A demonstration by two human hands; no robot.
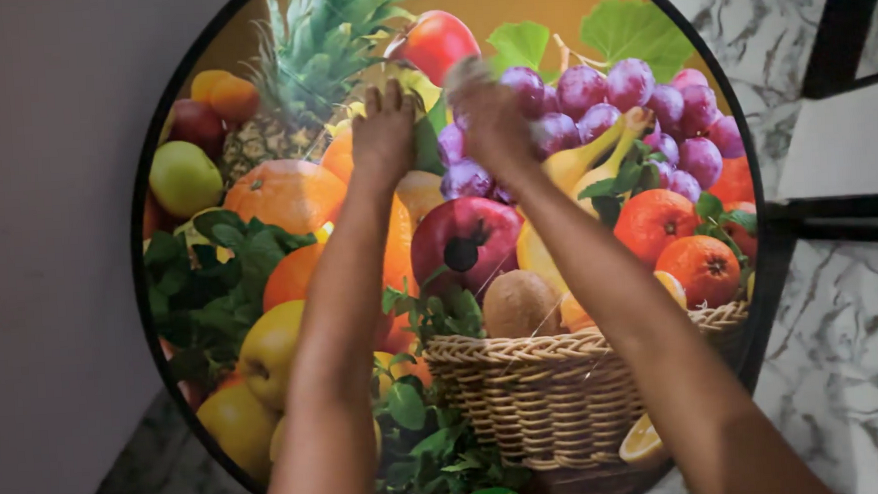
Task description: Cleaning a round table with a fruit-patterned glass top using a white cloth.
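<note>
Both arms reached up and away from the camera over a big round tabletop (212,319) w/ a black rim, its whole face printed w/ a fruit picture: pineapple, grapes, oranges, apples, a pomegranate, green leaves and a wicker basket at the bottom. All of that was print, not real fruit.

Left hand (385,130) lay on the printed surface near the top centre, approx where the pineapple met an orange. Fingers were together and extended, pointing to the far edge, palm down. It gripped nothing visible; looked flat against the top.

Right hand (487,109) was just beside the left, a bit farther right, over the edge of the printed grapes. It was motion-blurred. Fingers seemed curled in, maybe bunched, but couldn't tell whether they held anything, e.g. a cloth; too smeared to say. The two hands were near each other but not touching, a narrow gap of print between them.

Forearms ran from the bottom of the view, left one across the leaves and yellow apples, right one across the basket and oranges.

The tabletop filled the middle of the view, tilted or seen from above; couldn't tell which. A plain grey wall (49,247) was on the left. White marble floor (845,356) w/ grey veins showed on the right and lower left, w/ dark bars (848,217) crossing at the right.
</note>
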